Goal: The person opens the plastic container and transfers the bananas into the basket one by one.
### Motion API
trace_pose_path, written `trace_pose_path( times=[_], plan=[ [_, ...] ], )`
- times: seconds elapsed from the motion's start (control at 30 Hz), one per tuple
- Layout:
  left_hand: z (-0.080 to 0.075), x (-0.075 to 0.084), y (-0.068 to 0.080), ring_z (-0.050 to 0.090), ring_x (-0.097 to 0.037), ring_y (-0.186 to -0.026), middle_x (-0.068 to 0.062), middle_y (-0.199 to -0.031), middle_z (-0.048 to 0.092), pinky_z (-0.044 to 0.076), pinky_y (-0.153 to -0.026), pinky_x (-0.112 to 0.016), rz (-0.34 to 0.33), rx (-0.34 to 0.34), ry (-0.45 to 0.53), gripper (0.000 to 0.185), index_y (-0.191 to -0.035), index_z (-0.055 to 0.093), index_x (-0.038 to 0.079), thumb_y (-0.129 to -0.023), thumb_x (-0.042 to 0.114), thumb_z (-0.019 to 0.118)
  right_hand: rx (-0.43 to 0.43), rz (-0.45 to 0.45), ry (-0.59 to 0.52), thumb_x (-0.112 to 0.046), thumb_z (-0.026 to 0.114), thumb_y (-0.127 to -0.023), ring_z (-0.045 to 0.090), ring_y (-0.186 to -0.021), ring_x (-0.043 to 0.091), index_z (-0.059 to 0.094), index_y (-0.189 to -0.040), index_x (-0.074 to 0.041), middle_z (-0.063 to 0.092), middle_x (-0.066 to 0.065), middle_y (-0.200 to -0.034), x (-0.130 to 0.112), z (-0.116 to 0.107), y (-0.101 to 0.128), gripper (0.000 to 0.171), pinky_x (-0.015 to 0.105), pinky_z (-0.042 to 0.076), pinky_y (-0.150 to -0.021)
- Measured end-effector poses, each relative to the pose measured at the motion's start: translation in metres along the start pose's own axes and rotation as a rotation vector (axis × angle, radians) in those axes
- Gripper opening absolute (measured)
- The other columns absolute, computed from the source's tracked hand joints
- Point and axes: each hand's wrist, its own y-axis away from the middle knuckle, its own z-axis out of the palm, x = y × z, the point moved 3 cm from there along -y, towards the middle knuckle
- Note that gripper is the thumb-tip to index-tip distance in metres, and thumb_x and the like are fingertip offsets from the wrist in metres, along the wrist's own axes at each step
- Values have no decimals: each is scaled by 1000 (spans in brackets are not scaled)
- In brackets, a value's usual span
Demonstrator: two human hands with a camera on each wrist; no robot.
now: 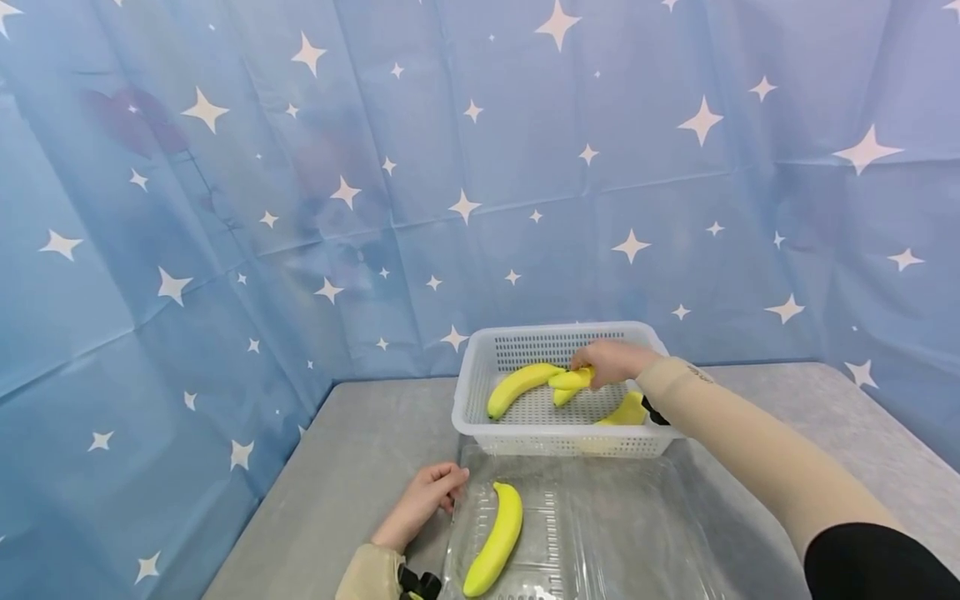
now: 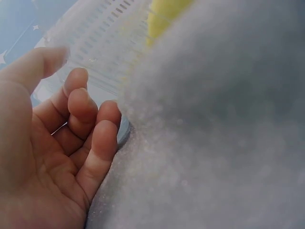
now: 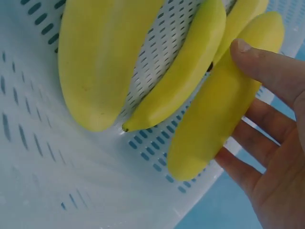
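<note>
My right hand (image 1: pixel 617 362) reaches into a white perforated plastic basket (image 1: pixel 467 392). Its thumb and fingers grip a yellow banana (image 3: pixel 217 107), which hangs close over the basket floor. Beside it lie a curved banana (image 1: pixel 525 387) on the left and another banana (image 3: pixel 183 71) partly under the held one. A thick yellow fruit (image 3: pixel 102 57) is near the right wrist. My left hand (image 1: pixel 429 496) rests by the left edge of a clear plastic clamshell box (image 1: pixel 540 533), its fingers loosely curled and holding nothing. One banana (image 1: pixel 497 540) lies lengthwise in the box's left half.
The basket stands at the back of a grey table (image 1: pixel 375 433), right behind the clear box. A blue curtain with white stars (image 1: pixel 450 167) hangs behind and on the left. My right forearm (image 1: pixel 772 462) crosses over the table's right side.
</note>
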Motion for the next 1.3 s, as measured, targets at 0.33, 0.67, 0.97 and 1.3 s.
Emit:
trace_pose_path(
  times=[0.33,0.67,0.97,1.3],
  plan=[
    [-4,2,-1,50,-12,-58,2,-66,56,48,-56,-25,-3,0,-3,30,-73,58,10,-96,29,61,-70,18,32,1,76,-77,60,-103,29,66,-120,-6,65,8,-112,6,6,-5,44,42,52,-84],
    [-2,5,-1,50,-13,-58,1,-66,55,48,-56,-26,3,-6,-6,34,-74,56,2,-96,28,61,-95,58,39,1,76,-75,61,-103,30,68,-117,-8,66,8,-110,10,13,-2,44,43,51,-86],
    [-2,4,-1,50,-13,-59,2,-66,54,48,-57,-26,14,-10,-7,42,-81,53,-10,-96,28,61,-132,58,24,2,76,-75,60,-105,30,69,-116,-8,65,7,-110,12,20,-1,42,43,50,-87],
    [-2,3,1,50,-14,-59,1,-66,54,48,-56,-27,17,-7,-9,40,-81,54,-9,-98,27,58,-136,51,17,1,78,-71,60,-104,30,69,-114,-9,66,8,-110,13,28,-2,45,42,51,-83]
  ],
)
